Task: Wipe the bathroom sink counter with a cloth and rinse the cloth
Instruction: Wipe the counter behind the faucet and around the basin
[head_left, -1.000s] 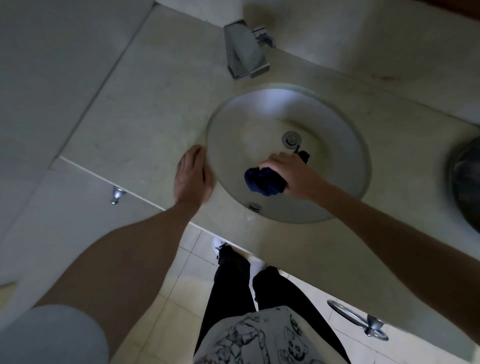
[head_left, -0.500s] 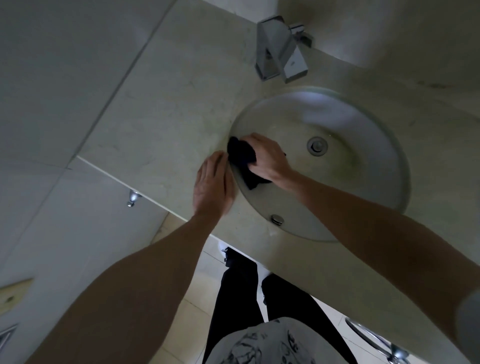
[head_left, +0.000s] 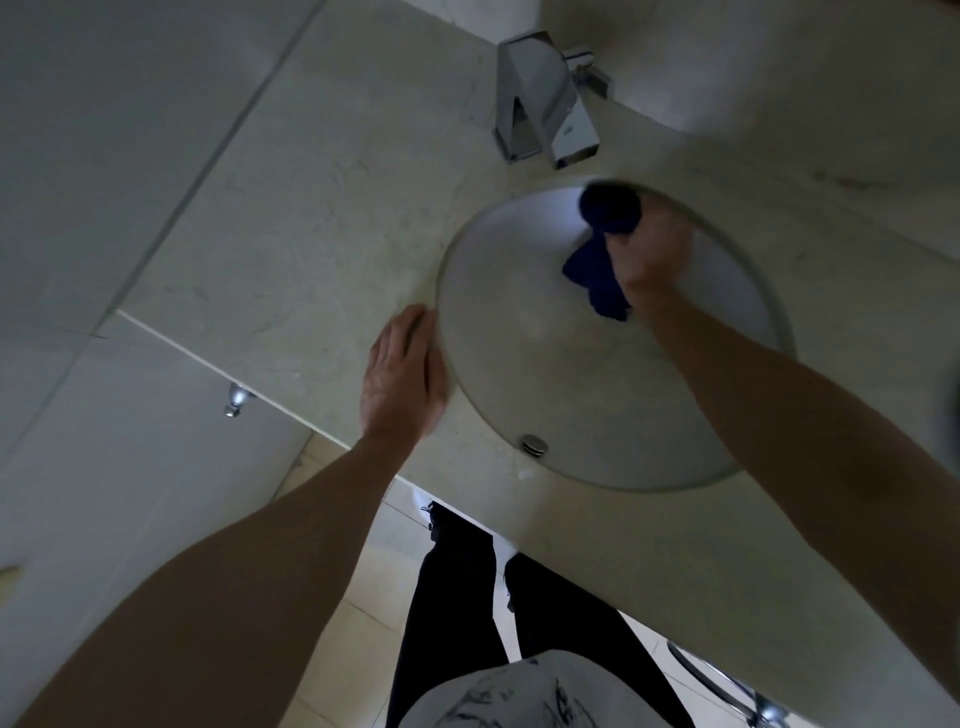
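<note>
The dark blue cloth (head_left: 605, 244) is being held bunched in the right hand (head_left: 649, 244), whose grip is being kept pinched tight around it. The upper wad is being pressed against the far rim of the round basin (head_left: 597, 395), just below the chrome faucet (head_left: 545, 98), while a loose tail is being left hanging down inside the bowl. Over the last second the cloth is being carried around the basin: from the bowl's middle near the drain, to the left rim beside the other hand, and now to the back edge under the spout. The drain itself is being hidden by the right forearm.

The left hand (head_left: 402, 374) is being rested flat on the pale stone surface (head_left: 291, 234), fingers spread and holding nothing, its edge touching the basin's left rim; its place is being kept almost unchanged, apparently as a brace.

No water is being seen running from the faucet. The move is being read as a sweep along the rim that is bringing the cloth beneath the spout, so the rinsing step is probably being approached, though wiping may not yet be finished. The chrome overflow cap (head_left: 535, 445) at the near rim is being left untouched.
</note>
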